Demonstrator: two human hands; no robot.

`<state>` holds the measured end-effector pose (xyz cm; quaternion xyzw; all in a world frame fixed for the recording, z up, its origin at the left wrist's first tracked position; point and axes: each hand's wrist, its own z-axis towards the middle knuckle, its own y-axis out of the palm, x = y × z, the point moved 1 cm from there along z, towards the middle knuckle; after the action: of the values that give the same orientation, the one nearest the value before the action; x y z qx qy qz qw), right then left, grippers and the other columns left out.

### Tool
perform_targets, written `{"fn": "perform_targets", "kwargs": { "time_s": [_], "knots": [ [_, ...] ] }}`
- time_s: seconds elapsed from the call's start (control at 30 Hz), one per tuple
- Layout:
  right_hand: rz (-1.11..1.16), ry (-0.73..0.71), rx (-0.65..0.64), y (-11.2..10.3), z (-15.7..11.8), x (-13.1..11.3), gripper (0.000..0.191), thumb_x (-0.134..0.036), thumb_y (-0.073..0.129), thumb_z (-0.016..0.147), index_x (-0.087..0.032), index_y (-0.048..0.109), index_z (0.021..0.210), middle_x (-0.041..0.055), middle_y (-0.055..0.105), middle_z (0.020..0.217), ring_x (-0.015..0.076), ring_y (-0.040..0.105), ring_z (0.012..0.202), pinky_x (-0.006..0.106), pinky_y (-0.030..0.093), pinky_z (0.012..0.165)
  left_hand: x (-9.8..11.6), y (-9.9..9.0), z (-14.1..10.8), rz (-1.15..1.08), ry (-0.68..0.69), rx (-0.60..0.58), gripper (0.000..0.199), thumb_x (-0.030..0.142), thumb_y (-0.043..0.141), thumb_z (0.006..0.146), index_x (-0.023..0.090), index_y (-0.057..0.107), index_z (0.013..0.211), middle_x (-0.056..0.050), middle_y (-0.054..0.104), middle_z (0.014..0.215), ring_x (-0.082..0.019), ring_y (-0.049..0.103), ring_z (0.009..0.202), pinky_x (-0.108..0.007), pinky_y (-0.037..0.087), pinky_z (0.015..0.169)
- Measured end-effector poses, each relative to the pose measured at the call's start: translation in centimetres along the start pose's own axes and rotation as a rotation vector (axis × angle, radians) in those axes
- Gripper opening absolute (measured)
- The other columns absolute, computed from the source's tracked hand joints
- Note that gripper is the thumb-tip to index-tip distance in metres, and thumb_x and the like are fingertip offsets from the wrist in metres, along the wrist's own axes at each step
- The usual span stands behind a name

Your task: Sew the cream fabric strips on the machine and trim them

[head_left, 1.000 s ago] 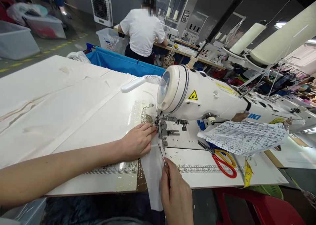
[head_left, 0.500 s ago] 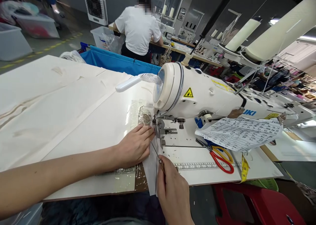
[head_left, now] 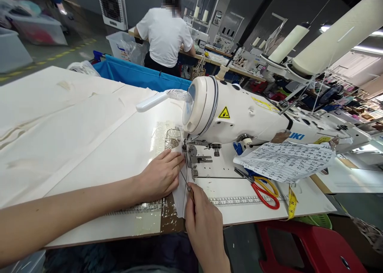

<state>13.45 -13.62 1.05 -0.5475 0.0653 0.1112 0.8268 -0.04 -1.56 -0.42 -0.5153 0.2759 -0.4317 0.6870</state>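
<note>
A narrow white fabric piece (head_left: 180, 203) runs under the needle area of a white sewing machine (head_left: 203, 105), its near end reaching toward the table's front edge. My left hand (head_left: 161, 173) lies flat on the fabric, fingers stretched close to the presser foot (head_left: 184, 147). In my right hand (head_left: 203, 221) is a thin awl (head_left: 184, 181), pinched by its handle, most of which the fingers hide. Its metal tip points up and left onto the fabric beside my left fingers.
Scissors with red and yellow handles (head_left: 265, 195) lie right of the machine bed, near a yellow tape measure (head_left: 292, 203) and a written paper sheet (head_left: 287, 161). Thread cones (head_left: 338, 33) stand above. A red stool (head_left: 314, 249) is below right. Another person (head_left: 167, 35) sits beyond a blue cloth bin (head_left: 140, 71).
The fabric's near end has moved forward, toward the machine, and less of it hangs past the table edge. My right hand and the awl have shifted slightly forward; the view has shifted a little.
</note>
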Motion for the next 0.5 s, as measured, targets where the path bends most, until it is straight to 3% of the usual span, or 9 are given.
{"fn": "perform_targets", "kwargs": {
  "time_s": [0.3,0.5],
  "knots": [
    [0.073,0.059,-0.022,1.0,1.3,0.1,0.033,-0.015,0.030,0.092,-0.015,0.060,0.106,0.0096,0.074,0.089,0.0169,0.070,0.065,0.022,0.047,0.048,-1.0,-0.3,1.1,0.027,-0.056,-0.007,0.038,0.021,0.047,0.090,0.008,0.061,0.123,-0.015,0.059,0.122,-0.029,0.046,0.122,-0.046,0.032,0.109],
    [0.272,0.148,-0.037,1.0,1.0,-0.2,0.032,-0.023,0.032,0.095,-0.013,0.061,0.108,0.0111,0.075,0.086,0.0196,0.071,0.066,0.026,0.053,0.057,-2.2,-0.3,1.4,0.111,-0.035,0.014,0.032,0.012,0.045,0.092,0.011,0.063,0.119,-0.012,0.062,0.122,-0.027,0.044,0.127,-0.046,0.027,0.112]
  ]
}}
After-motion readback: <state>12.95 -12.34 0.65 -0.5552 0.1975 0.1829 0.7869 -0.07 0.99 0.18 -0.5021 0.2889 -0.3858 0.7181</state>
